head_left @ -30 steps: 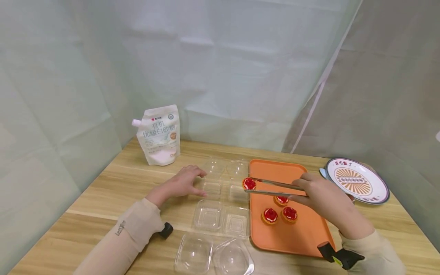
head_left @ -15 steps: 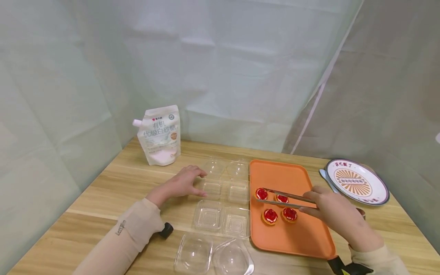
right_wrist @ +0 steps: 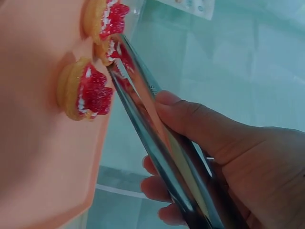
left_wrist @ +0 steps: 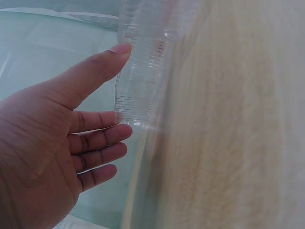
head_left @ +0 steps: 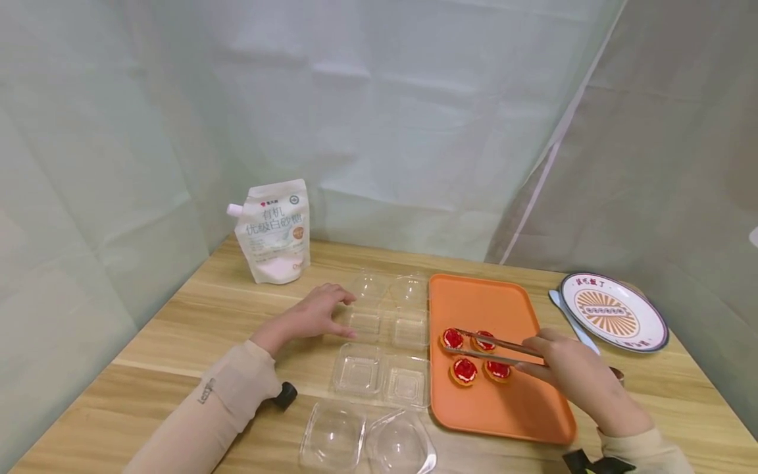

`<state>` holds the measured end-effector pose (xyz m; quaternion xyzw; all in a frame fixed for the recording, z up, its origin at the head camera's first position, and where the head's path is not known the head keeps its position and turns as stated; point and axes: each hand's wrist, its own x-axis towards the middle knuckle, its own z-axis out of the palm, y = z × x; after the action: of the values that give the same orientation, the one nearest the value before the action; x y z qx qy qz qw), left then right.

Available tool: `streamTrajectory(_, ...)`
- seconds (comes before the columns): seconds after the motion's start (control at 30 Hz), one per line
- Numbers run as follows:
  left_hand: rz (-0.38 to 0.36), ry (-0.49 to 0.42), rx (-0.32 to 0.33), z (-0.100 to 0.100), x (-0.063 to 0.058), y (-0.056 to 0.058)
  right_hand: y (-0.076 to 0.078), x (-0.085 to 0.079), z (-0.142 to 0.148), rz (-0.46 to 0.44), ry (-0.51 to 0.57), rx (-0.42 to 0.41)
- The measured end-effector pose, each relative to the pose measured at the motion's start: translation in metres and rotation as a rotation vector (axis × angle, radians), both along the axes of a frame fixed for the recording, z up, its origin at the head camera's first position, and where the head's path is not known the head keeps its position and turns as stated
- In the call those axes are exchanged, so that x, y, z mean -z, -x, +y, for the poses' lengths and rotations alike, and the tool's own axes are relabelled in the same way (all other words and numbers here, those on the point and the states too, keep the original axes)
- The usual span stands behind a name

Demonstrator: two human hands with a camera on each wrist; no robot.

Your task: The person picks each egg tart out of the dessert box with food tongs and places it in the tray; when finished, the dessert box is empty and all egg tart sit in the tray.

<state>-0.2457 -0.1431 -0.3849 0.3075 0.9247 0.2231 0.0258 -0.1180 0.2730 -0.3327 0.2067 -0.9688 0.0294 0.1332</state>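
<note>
My right hand [head_left: 577, 372] holds metal tongs [right_wrist: 169, 176], thumb on one arm and fingers round the other. Their tips stand on either side of a small tart [head_left: 453, 338] topped with red, at the left part of the orange tray [head_left: 480, 411]. Three similar tarts lie close by, among them a front tart [head_left: 464, 370]. In the right wrist view, the tong tips partly hide one tart. My left hand [head_left: 316, 313] rests at the left side of the clear plastic boxes [head_left: 365, 322], fingers extended. The left wrist view shows thumb and forefinger right at a box's edge [left_wrist: 138, 105].
More clear boxes [head_left: 358, 372] stand open toward the front, lids [head_left: 334, 434] nearest me. A white pouch [head_left: 275, 237] with a spout stands back left. Right of the tray are a patterned plate [head_left: 645, 316] and a pale blue utensil [head_left: 577, 326]. Hanging cloth [head_left: 379, 145] encloses the table.
My right hand has moved right and toward me, bringing the tongs and tart from the tray's left edge down beside the other tarts. My left hand has stayed put.
</note>
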Motion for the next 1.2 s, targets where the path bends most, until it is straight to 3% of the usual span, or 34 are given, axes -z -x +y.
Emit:
streamTrajectory(0.63, 0.016, -0.013, 0.012, -0.001, 0.002, 0.001, -0.004, 0.016, 0.005, 0.04, 0.104, 0.008)
streamTrajectory(0.93, 0.007, -0.024, 0.017, -0.001, 0.0, 0.0, -0.009, 0.034, 0.01, 0.184, 0.239, 0.025)
streamTrajectory(1.2, 0.014, -0.018, 0.015, -0.001, -0.001, 0.0, -0.018, 0.037, 0.018, 0.099, 0.425, 0.192)
